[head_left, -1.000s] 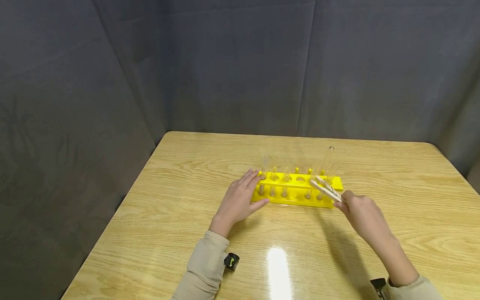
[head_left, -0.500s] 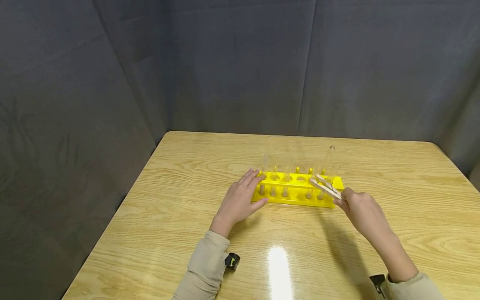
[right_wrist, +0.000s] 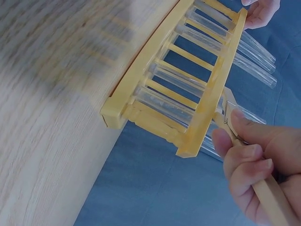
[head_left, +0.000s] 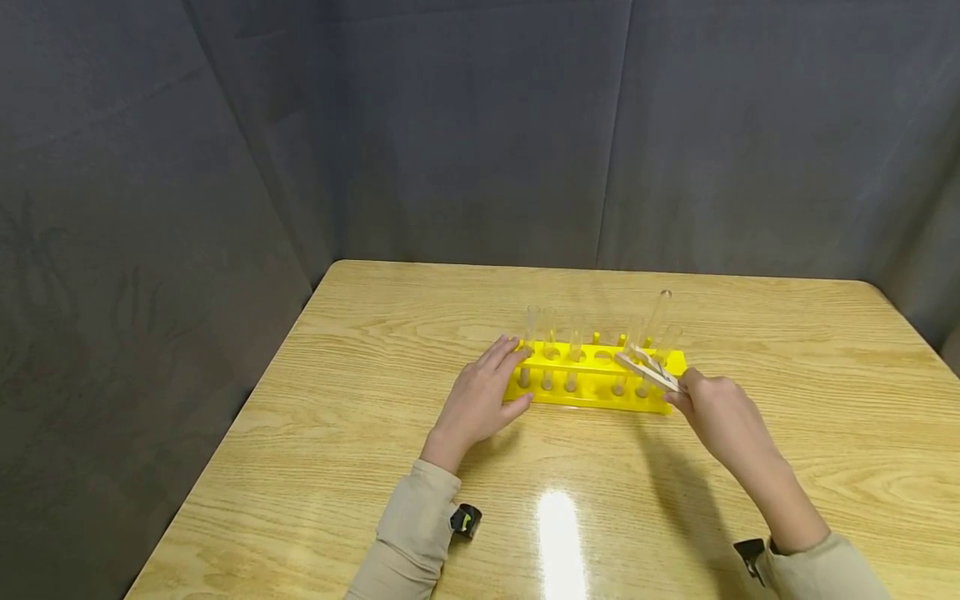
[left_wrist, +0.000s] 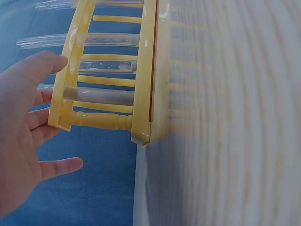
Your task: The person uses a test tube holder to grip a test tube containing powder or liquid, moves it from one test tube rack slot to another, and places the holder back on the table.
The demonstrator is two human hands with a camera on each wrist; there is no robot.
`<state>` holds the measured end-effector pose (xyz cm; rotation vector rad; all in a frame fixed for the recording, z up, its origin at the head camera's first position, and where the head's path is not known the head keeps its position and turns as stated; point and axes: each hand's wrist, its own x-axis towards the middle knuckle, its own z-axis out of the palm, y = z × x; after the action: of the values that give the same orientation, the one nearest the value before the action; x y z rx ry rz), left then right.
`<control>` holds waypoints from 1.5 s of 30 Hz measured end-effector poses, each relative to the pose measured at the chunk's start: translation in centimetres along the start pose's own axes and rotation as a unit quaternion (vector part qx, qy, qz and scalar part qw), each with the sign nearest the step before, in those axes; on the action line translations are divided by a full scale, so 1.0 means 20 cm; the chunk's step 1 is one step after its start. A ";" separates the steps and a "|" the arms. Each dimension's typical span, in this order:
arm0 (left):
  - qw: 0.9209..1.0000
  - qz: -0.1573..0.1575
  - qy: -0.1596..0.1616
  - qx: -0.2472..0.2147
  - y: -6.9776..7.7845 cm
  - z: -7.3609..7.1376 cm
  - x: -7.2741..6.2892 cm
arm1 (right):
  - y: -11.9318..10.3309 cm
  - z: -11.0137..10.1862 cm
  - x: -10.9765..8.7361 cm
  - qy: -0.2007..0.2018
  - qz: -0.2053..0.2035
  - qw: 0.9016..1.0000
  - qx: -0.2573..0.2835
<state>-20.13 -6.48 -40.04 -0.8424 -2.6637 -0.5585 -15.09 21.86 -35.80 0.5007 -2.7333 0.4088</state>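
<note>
A yellow test tube rack [head_left: 592, 402] stands on the table with several clear glass test tubes [head_left: 532, 323] upright in its holes. My left hand [head_left: 476, 396] holds the rack's left end, its thumb [left_wrist: 44, 66] on one side of the top bar and other fingers on the far side. In my right hand [head_left: 723, 417] is a wooden test tube clamp [right_wrist: 273, 200], gripped between thumb and curled fingers. The clamp's jaws stand apart at the top bar, near the tubes at the right end. Whether they surround a tube, I cannot tell.
At the back of the rack's right side, a taller tube [head_left: 660, 312] stands with its rounded end up. Yellow pegs [head_left: 596, 338] rise along the rack's rear. The wooden table [head_left: 375, 350] meets dark cloth walls [head_left: 465, 142] behind and to the left.
The right hand and clamp have shifted very slightly up and left in the head view. The left hand stays at the rack's end, and the tubes keep their places.
</note>
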 end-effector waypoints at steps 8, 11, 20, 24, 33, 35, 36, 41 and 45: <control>1.000 -0.004 -0.003 -0.017 0.00 -0.01 -0.01 | -0.02 0.01 0.03 -0.005 0.005 1.000 -0.001; 1.000 -0.003 -0.003 -0.018 0.01 0.00 -0.01 | -0.02 0.01 0.04 -0.012 0.007 1.000 -0.002; 1.000 0.005 -0.002 -0.010 0.02 -0.01 -0.01 | -0.02 0.01 0.04 -0.015 0.014 1.000 -0.002; 1.000 0.006 -0.002 -0.007 0.02 -0.01 -0.01 | -0.02 0.01 0.04 -0.016 0.014 1.000 -0.006; 1.000 -0.001 -0.012 0.001 0.02 0.00 0.00 | -0.02 0.02 0.04 -0.021 0.019 1.000 -0.004; 1.000 -0.001 -0.013 0.002 0.02 0.00 0.00 | -0.02 0.02 0.04 -0.021 0.019 1.000 -0.004; 1.000 -0.001 -0.013 0.003 0.02 0.00 0.00 | -0.02 0.02 0.04 -0.022 0.019 1.000 -0.003; 1.000 0.000 -0.012 0.007 0.02 0.00 0.00 | -0.02 0.02 0.04 -0.024 0.023 0.999 0.000; 1.000 0.001 -0.011 0.008 0.02 0.00 0.00 | -0.03 0.02 0.04 -0.028 0.029 0.999 0.004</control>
<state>-19.96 -6.21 -39.99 -0.8507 -2.6842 -0.5292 -15.68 21.05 -35.75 0.4417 -2.8067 0.4257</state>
